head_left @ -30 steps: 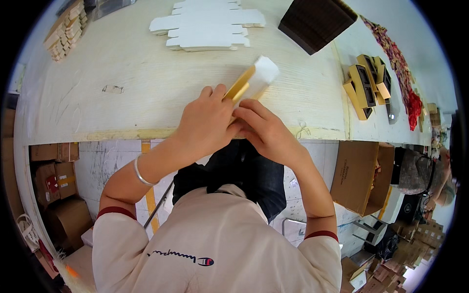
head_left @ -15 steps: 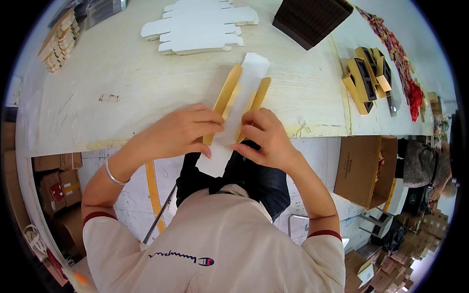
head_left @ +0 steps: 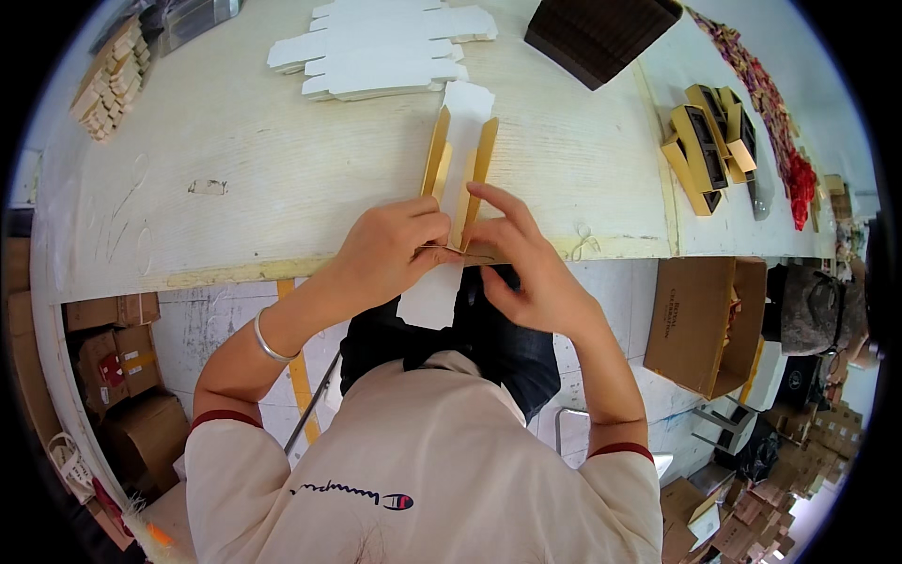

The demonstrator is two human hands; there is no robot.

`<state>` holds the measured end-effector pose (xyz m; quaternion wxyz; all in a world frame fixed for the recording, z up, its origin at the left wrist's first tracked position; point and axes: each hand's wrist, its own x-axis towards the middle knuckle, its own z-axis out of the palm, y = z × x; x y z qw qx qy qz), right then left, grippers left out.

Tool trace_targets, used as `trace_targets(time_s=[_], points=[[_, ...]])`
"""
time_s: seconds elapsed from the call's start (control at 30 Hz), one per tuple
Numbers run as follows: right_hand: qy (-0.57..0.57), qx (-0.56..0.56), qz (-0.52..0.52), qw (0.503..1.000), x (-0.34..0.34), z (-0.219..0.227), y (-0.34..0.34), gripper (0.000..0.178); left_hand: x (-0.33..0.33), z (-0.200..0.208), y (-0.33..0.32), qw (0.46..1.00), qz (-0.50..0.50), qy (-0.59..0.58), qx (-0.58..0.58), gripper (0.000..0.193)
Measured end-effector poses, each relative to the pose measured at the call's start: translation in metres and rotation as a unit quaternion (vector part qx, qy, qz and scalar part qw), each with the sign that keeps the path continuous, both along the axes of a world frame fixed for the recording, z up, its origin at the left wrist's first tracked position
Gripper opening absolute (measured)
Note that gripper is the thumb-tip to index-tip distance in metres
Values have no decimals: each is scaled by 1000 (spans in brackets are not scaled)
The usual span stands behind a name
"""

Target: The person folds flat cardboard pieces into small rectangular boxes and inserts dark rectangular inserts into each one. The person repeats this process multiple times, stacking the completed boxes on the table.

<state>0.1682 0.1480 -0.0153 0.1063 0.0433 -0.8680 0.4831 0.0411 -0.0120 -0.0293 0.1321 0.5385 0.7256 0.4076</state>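
A partly folded cardboard box (head_left: 459, 125), white along its middle with gold side walls standing up, lies across the table's front edge, its near end hanging over my lap. My left hand (head_left: 402, 246) pinches it at the near end of the side walls, thumb against bent fingers, where a thin folded edge shows. My right hand (head_left: 517, 256) rests against the right gold wall. Its index finger stretches along that wall, and its thumb stands apart below. The fingers hide part of the folds where the two hands meet.
Flat white box blanks (head_left: 381, 52) lie stacked at the back. A dark brown stack (head_left: 601, 38) stands right of them. Gold boxes with dark inserts (head_left: 700, 150) are piled at right. Wooden pieces (head_left: 117, 80) sit far left; an open carton (head_left: 700, 324) stands beneath the table's right side.
The box has turned more upright in view and its side walls stand closer together. My left hand has moved right to its near end; my right index finger has stretched out along the wall.
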Motion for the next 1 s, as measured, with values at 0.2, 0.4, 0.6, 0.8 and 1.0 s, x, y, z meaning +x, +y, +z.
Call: trace_targets(time_s=[0.2, 0.4, 0.6, 0.8, 1.0], points=[[159, 245, -21, 956, 16, -19, -15, 38, -5, 17, -1, 990, -24, -116, -74, 23], [153, 10, -98, 983, -4, -31, -20, 19, -21, 24, -9, 966, -93, -233, -62, 31], [118, -131, -159, 971, -8, -28, -32, 15, -4, -5, -6, 957, 1, -282, 65, 39], [152, 67, -152, 974, -4, -29, -27, 29, 0, -7, -3, 967, 34, -243, 71, 41], [155, 112, -129, 973, -3, -30, -25, 37, 6, -7, 0, 978, 91, -168, 89, 26]])
